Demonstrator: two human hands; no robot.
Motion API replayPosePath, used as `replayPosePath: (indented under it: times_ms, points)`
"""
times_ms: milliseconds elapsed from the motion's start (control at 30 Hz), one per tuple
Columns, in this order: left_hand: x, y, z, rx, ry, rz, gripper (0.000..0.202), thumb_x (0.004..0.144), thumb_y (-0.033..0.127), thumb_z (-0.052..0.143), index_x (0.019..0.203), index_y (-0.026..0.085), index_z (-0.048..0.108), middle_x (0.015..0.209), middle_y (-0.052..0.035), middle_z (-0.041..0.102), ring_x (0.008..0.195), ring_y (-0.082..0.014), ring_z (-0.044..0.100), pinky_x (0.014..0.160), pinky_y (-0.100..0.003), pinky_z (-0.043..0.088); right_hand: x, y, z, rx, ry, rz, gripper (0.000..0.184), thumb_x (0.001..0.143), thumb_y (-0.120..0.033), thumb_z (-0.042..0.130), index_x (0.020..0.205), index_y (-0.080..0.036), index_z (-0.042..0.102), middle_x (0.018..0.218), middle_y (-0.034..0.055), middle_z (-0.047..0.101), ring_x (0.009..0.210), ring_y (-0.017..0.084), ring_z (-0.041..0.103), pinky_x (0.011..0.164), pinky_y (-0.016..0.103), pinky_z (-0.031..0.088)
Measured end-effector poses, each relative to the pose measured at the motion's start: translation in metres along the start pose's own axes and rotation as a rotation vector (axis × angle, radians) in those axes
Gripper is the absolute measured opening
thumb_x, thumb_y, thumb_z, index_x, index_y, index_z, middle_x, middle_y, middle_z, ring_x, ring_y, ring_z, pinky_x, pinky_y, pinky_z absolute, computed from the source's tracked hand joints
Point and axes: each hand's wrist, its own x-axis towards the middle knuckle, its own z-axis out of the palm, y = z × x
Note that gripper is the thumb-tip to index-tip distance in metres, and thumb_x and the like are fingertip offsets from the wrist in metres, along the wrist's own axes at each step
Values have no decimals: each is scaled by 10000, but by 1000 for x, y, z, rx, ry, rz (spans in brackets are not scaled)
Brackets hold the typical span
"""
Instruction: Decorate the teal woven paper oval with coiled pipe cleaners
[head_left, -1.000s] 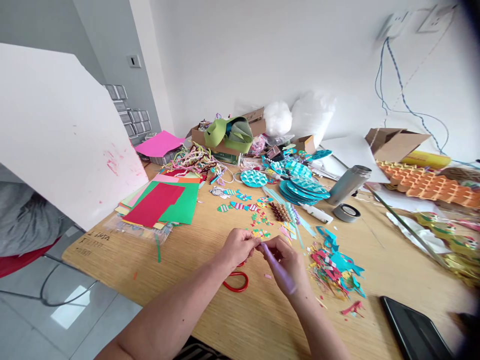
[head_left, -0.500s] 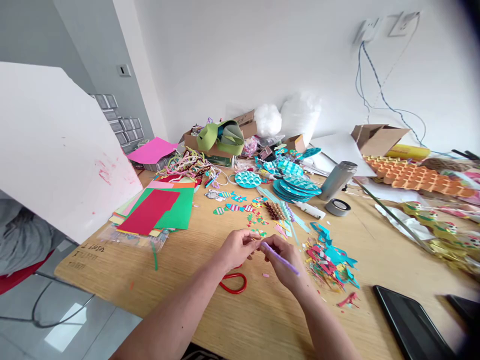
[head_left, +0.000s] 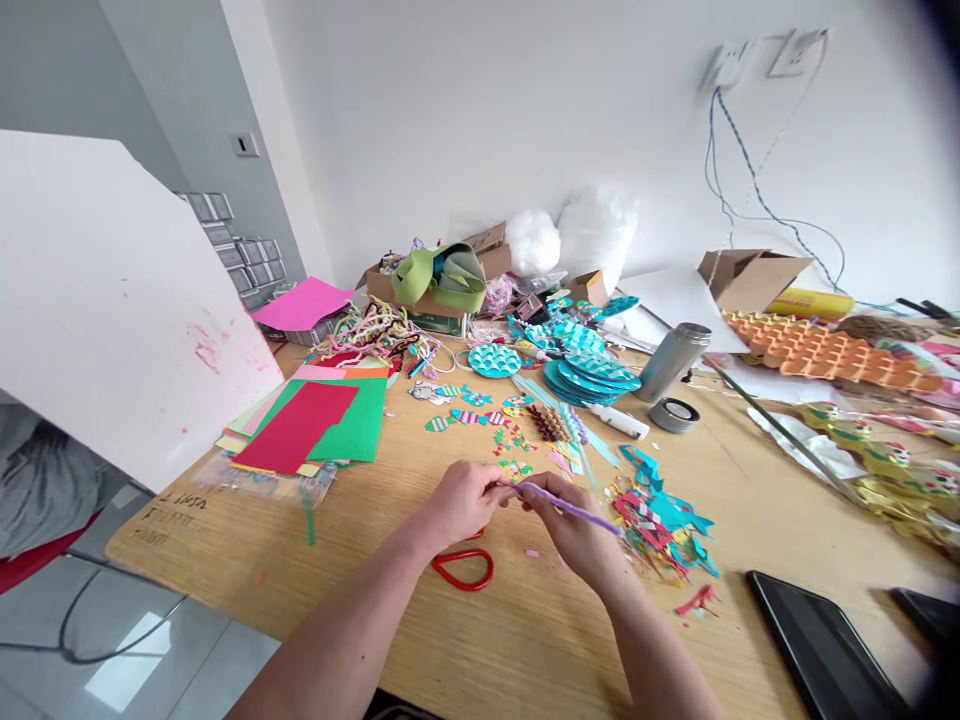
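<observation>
Slanting over right grip (head_left: pixel 576 533): purple pipe cleaner (head_left: pixel 571 508), end pinched

From my remote station I log one view, head-worn, facing forward and down across a light-brown wooden table (head_left: pixel 360 540). The wearer's bare left hand (head_left: pixel 466 496) and bare right hand (head_left: pixel 574 525) are near the lens, below centre of frame; the plain white wall (head_left: pixel 450 110), farther off, fills the upper centre.

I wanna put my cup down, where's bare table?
Bare wood shows between the green paper and the left hand, and between the blue scraps and gold pieces, beyond the phone. It's crowded at the back around the blue plates and metal bottle.
</observation>
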Motion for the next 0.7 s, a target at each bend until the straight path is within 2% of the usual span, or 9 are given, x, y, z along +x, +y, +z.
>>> replayPosePath:
  times_ms: [133,233,333,400,500,600,700]
  points:
    - [1,1,0,49,132,104,177,860,231,487,776,168,630,689,-19,635,643,-121,559,603,-200,385,-1,-2,-4,-111,283,-141,249,849,-378,502,861,-178,650,872,94,667,837,235,595,669,320,456]
    - [1,-1,1,145,223,193,183,887,241,460,786,166,592,723,-27,621,679,-128,554,635,-220,396,-4,-3,-4,-62,389,-119,248,860,-378,494,900,-173,626,782,74,644,693,196,581,609,304,447]
    - [-1,-2,5,269,308,271,196,906,227,422,786,164,563,734,-35,602,709,-143,546,654,-248,400,-7,-8,2,83,319,-50,262,819,-423,558,854,-167,602,627,18,563,527,147,495,485,263,392]
    - [-2,-2,7,358,337,311,209,913,219,400,779,166,551,725,-38,587,717,-156,537,651,-265,400,-8,-12,6,224,256,-5,296,757,-446,634,849,-169,584,605,-4,527,503,132,464,449,248,369]
    - [-4,-2,9,455,363,352,216,917,215,381,788,172,548,720,-43,576,729,-169,530,651,-284,405,-8,-16,8,469,227,49,354,688,-456,700,860,-180,562,608,-18,513,486,121,451,412,233,357]
    - [-5,-2,7,468,433,354,196,912,198,386,799,170,544,736,-50,580,741,-172,528,665,-295,414,-6,-14,0,648,186,40,277,731,-441,657,765,-180,569,624,5,537,532,133,495,476,253,417]
    - [-5,-4,4,458,500,356,180,905,179,392,811,166,544,741,-52,583,740,-169,526,674,-298,424,-3,-9,-13,774,68,107,267,747,-446,610,708,-186,566,650,32,577,592,164,554,588,310,478]
